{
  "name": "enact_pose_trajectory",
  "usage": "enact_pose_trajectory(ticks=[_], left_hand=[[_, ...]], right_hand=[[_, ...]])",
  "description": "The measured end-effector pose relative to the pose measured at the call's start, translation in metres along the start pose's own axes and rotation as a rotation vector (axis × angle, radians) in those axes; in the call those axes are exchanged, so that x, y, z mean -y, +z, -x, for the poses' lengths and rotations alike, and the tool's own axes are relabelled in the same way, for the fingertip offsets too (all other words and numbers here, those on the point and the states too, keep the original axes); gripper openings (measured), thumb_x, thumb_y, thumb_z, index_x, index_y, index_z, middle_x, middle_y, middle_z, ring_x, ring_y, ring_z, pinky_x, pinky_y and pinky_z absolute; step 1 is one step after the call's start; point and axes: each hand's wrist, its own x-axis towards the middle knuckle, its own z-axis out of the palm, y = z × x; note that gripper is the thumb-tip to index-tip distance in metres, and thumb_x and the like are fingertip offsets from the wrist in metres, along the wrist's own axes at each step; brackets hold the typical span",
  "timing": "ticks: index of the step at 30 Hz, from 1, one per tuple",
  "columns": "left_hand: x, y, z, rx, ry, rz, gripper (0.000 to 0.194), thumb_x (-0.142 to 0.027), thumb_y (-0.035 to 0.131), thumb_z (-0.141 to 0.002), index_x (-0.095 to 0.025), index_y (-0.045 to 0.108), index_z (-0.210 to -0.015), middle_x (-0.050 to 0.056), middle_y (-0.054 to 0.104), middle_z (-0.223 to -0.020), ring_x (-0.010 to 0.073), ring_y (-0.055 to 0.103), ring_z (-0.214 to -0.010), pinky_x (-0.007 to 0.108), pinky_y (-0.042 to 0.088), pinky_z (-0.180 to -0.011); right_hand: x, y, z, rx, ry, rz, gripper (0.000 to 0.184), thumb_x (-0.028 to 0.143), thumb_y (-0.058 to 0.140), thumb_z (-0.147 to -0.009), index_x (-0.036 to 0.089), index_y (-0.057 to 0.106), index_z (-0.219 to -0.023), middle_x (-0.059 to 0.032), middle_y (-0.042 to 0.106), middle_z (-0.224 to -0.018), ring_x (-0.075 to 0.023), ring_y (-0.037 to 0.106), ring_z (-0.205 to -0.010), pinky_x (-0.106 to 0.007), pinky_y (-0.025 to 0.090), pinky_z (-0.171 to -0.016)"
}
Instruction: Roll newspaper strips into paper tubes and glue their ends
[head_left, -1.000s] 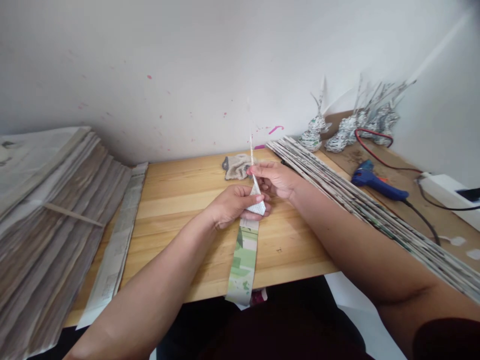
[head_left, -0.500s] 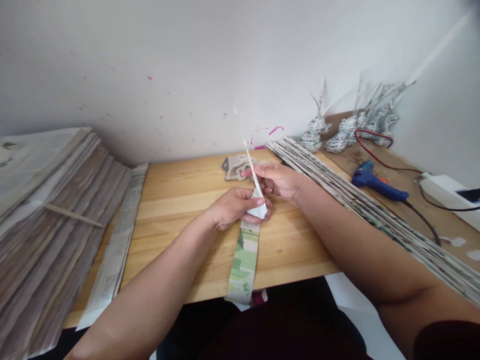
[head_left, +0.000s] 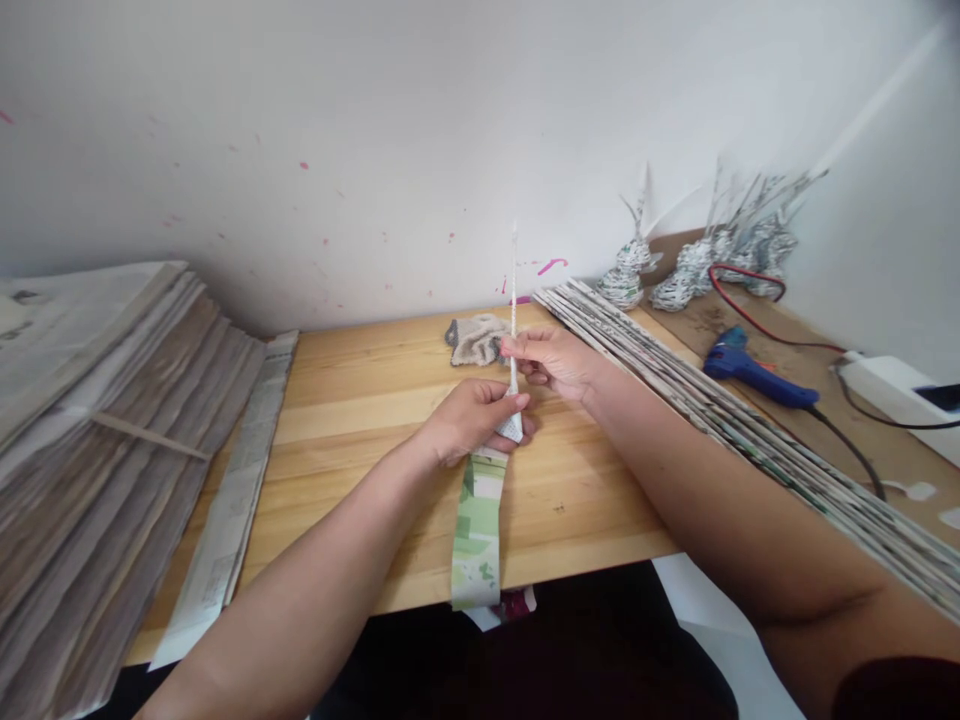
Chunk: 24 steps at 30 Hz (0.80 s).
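A newspaper strip [head_left: 478,530], printed green and white, hangs from between my hands toward the table's front edge. Its upper part is rolled into a thin, pointed paper tube [head_left: 514,290] that stands nearly upright. My left hand [head_left: 480,415] is closed on the folded part at the tube's base, thumb on top. Higher up, my right hand [head_left: 551,360] pinches the tube between thumb and fingers. Behind the hands lies a crumpled grey-beige cloth [head_left: 476,340].
Stacked newspaper strips [head_left: 112,450] fill the left, with loose strips [head_left: 225,520] beside them. Finished paper tubes [head_left: 720,420] lie along the right. Beyond are a blue glue gun [head_left: 757,370], a white power strip [head_left: 892,390] and several woven paper figures [head_left: 624,275] by the wall.
The paper tube has swung from leaning left to nearly upright and looks more tightly rolled. My right fingers pinch it now, and the hanging strip has shifted slightly left.
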Motion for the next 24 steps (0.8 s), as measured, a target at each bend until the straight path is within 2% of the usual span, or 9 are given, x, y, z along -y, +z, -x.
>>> enact_pose_trajectory(ticks=[3,5,8,11,17,22,24], left_hand=[[0.0017,-0.0017,-0.0007,0.043,-0.028,0.025,0.032,-0.042,0.069,-0.081,-0.013,0.069,-0.094,0.009,0.072,-0.082,0.0163,0.068,-0.072,0.029,0.054,-0.064],[0.0035,-0.0033,-0.0013,0.089,-0.047,0.034,0.031,-0.041,0.07,-0.08,-0.013,0.069,-0.094,0.01,0.072,-0.084,0.0173,0.069,-0.074,0.03,0.055,-0.066],[0.006,-0.0042,-0.0021,0.115,-0.054,0.041,0.031,-0.039,0.073,-0.078,-0.013,0.07,-0.094,0.011,0.072,-0.087,0.0177,0.069,-0.077,0.031,0.055,-0.068],[0.0062,-0.0029,-0.0021,0.113,-0.05,0.024,0.03,-0.039,0.075,-0.075,-0.013,0.07,-0.089,0.01,0.072,-0.086,0.0161,0.068,-0.075,0.03,0.055,-0.069],[0.0047,0.0006,-0.0009,0.101,-0.056,-0.021,0.028,-0.038,0.076,-0.074,-0.012,0.071,-0.084,0.008,0.071,-0.081,0.0125,0.064,-0.069,0.028,0.053,-0.067],[0.0075,0.0008,-0.0023,0.084,-0.042,-0.016,0.029,-0.039,0.075,-0.074,-0.012,0.07,-0.083,0.008,0.071,-0.079,0.0113,0.063,-0.064,0.027,0.053,-0.065],[0.0074,0.0,-0.0025,0.084,-0.042,-0.018,0.029,-0.04,0.075,-0.074,-0.012,0.071,-0.082,0.009,0.071,-0.08,0.0117,0.063,-0.065,0.028,0.053,-0.067]], right_hand=[[0.0011,-0.0042,0.001,0.096,-0.02,-0.029,0.038,0.048,0.079,-0.068,0.013,0.073,-0.08,0.0026,0.048,-0.059,-0.0055,0.039,-0.051,-0.017,0.021,-0.037],[0.0021,-0.006,0.001,0.127,-0.04,-0.061,0.037,0.046,0.079,-0.07,0.014,0.074,-0.089,0.0025,0.05,-0.061,-0.0057,0.041,-0.053,-0.016,0.023,-0.039],[0.0022,-0.005,0.0,0.058,-0.078,-0.076,0.033,0.04,0.084,-0.064,0.014,0.071,-0.079,0.0029,0.051,-0.059,-0.0051,0.039,-0.052,-0.016,0.019,-0.037],[0.0017,-0.0025,-0.0006,-0.013,-0.075,-0.056,0.035,0.041,0.085,-0.061,0.013,0.067,-0.07,0.0033,0.049,-0.056,-0.0048,0.037,-0.049,-0.017,0.014,-0.036],[0.0053,-0.004,0.0011,0.053,-0.097,-0.1,0.036,0.044,0.083,-0.065,0.014,0.07,-0.079,0.0031,0.049,-0.058,-0.0057,0.04,-0.051,-0.018,0.018,-0.037],[0.0055,0.0,0.0009,-0.136,-0.152,-0.045,0.036,0.042,0.086,-0.06,0.014,0.063,-0.065,0.0041,0.044,-0.051,-0.0049,0.033,-0.046,-0.02,0.01,-0.037],[0.0061,0.0,0.0017,-0.13,-0.151,-0.031,0.038,0.046,0.085,-0.062,0.015,0.064,-0.066,0.0037,0.045,-0.053,-0.0052,0.034,-0.047,-0.02,0.01,-0.037]])
